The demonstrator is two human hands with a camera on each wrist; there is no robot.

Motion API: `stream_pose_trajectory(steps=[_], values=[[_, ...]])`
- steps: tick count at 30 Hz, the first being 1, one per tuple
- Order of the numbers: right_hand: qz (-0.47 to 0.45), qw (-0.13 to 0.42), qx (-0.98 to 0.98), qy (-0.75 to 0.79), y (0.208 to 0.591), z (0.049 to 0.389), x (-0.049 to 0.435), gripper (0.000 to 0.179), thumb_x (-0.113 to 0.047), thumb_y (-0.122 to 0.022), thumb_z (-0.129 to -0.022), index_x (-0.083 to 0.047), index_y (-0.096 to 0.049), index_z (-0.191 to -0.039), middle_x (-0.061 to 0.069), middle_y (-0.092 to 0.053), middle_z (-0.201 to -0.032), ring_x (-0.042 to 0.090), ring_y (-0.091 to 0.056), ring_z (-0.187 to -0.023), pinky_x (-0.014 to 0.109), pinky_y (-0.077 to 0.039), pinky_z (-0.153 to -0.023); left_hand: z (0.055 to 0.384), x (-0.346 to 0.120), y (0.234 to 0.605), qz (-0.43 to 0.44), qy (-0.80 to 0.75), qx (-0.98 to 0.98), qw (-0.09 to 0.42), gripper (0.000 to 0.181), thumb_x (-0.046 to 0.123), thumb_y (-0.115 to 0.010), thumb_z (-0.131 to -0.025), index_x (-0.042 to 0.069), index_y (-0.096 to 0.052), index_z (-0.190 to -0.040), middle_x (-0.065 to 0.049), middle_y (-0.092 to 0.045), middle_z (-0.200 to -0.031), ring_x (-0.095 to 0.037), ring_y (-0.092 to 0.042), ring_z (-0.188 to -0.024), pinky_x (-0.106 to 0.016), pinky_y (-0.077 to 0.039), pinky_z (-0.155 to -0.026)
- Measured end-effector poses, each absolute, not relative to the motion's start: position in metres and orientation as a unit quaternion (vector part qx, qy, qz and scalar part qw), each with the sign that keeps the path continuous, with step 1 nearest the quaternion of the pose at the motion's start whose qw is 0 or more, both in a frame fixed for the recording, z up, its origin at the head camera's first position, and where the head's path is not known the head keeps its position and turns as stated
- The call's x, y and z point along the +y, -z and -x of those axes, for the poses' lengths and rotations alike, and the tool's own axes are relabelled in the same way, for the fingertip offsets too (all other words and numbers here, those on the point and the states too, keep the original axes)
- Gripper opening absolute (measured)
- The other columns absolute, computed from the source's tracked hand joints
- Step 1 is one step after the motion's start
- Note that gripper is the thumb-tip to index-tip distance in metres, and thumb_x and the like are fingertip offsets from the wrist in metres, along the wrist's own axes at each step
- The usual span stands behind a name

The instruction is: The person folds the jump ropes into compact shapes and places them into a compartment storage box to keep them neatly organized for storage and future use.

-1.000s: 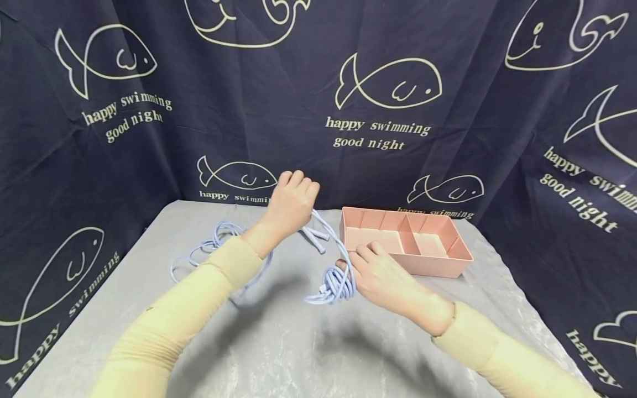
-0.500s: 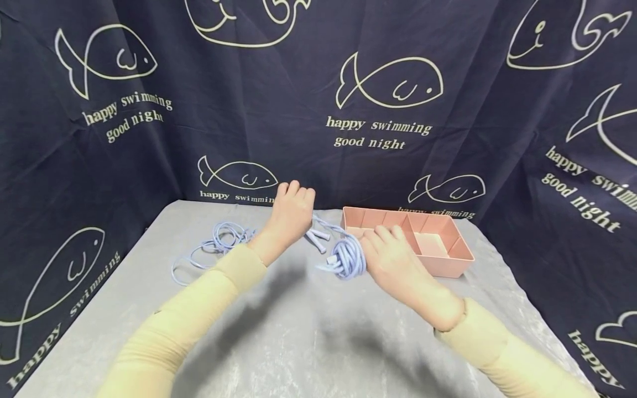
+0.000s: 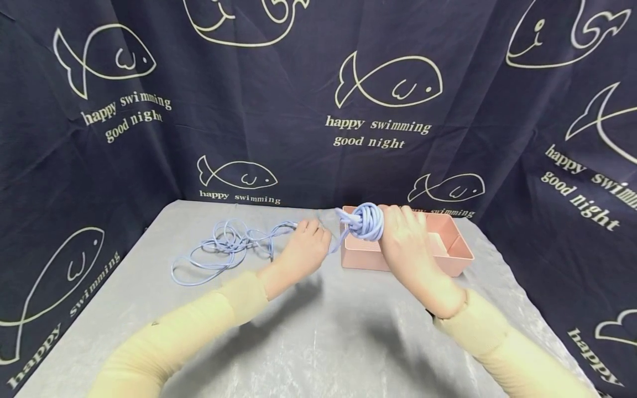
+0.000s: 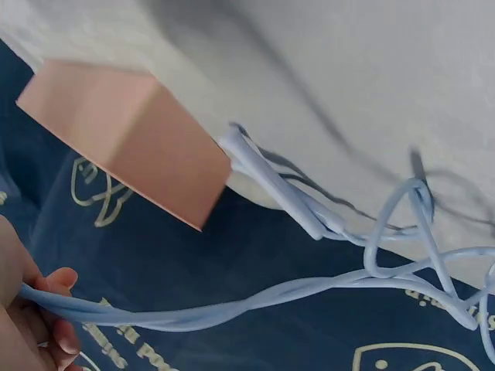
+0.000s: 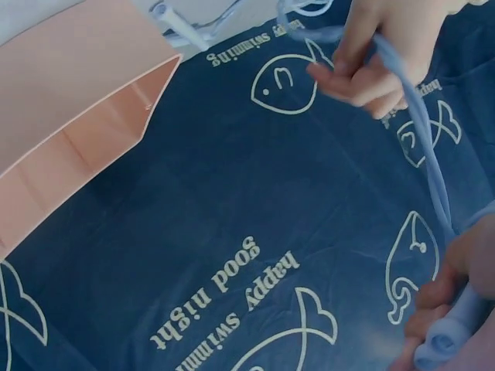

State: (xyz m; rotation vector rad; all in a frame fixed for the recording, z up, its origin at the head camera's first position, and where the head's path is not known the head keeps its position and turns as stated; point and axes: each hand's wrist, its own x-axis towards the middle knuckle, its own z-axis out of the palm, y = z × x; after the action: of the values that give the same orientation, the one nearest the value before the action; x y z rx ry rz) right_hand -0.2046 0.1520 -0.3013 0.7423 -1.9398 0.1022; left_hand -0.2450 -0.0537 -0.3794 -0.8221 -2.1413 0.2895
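My right hand (image 3: 409,235) grips a light blue jump rope, its cord wound into a thick bundle (image 3: 367,222) that overlaps the box's left end in the head view. Pale blue handle ends (image 5: 441,345) poke out of that hand's fist in the right wrist view. Lower and to the left, my left hand (image 3: 309,243) holds the cord, which stretches up from it to the bundle. Twisted strands (image 4: 232,311) also run from the hand towards a loose tangle (image 3: 226,243) on the left of the table. Two handles (image 4: 274,185) lie beside the box, hidden in the head view.
The pink two-compartment box (image 3: 358,260) stands at the back right of the grey-covered table (image 3: 278,342). A dark blue curtain (image 3: 298,110) with fish outlines hangs behind and along both sides.
My right hand has risen and shifted right, carrying the bundle up across the box in view. The left hand has come down and slightly right, still holding cord.
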Motion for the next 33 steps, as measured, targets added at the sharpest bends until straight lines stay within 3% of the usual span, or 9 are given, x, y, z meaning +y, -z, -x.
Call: stream_pose_trajectory(steps=[4,10,16,26,33], values=[[-0.254,0.505,-0.824,-0.025,0.303,0.21,0.152,0.012,-0.003,-0.043,-0.089,0.004,-0.052,-0.092,0.015,-0.048,-0.071,0.033,-0.044,-0.062,0.042,-0.028,-0.055,0.233,-0.049,0.379,0.345,-0.124,-0.831,0.418,0.014,0.01,-0.045,-0.086,0.008,-0.059,-0.083,-0.008,-0.064,-0.077,-0.024,-0.05,-0.082,-0.037,-0.037,-0.077],[-0.184,0.511,-0.84,0.018,0.309,0.218,0.148,0.015,-0.004,-0.04,-0.09,0.002,-0.05,-0.081,0.015,-0.046,-0.065,0.033,-0.046,-0.058,0.041,-0.03,-0.053,0.214,-0.041,0.372,0.352,-0.141,-0.819,0.431,0.024,0.009,-0.038,-0.09,0.01,-0.061,-0.084,-0.005,-0.063,-0.078,-0.022,-0.048,-0.079,-0.036,-0.037,-0.079],[-0.159,0.517,-0.839,0.061,0.328,0.231,0.149,0.025,-0.006,-0.034,-0.092,-0.001,-0.046,-0.071,0.015,-0.045,-0.06,0.031,-0.046,-0.054,0.041,-0.03,-0.049,0.197,-0.036,0.361,0.372,-0.148,-0.782,0.478,0.022,0.009,-0.036,-0.09,0.011,-0.056,-0.081,-0.001,-0.053,-0.07,-0.02,-0.047,-0.074,-0.033,-0.036,-0.075],[-0.254,0.498,-0.821,0.116,0.361,0.228,0.15,0.023,-0.007,-0.033,-0.091,-0.003,-0.045,-0.072,0.012,-0.041,-0.06,0.029,-0.042,-0.054,0.039,-0.028,-0.05,0.193,-0.029,0.329,0.383,-0.129,-0.734,0.546,0.018,0.006,-0.041,-0.088,0.008,-0.058,-0.082,-0.002,-0.056,-0.072,-0.02,-0.049,-0.076,-0.031,-0.037,-0.075],[-0.36,0.468,-0.791,0.159,0.364,0.213,0.14,0.019,-0.01,-0.035,-0.088,-0.006,-0.048,-0.076,0.008,-0.041,-0.063,0.024,-0.04,-0.057,0.036,-0.031,-0.056,0.209,-0.032,0.311,0.359,-0.1,-0.759,0.533,0.019,0.005,-0.041,-0.088,0.012,-0.054,-0.075,-0.002,-0.056,-0.07,-0.02,-0.049,-0.077,-0.033,-0.036,-0.076]])
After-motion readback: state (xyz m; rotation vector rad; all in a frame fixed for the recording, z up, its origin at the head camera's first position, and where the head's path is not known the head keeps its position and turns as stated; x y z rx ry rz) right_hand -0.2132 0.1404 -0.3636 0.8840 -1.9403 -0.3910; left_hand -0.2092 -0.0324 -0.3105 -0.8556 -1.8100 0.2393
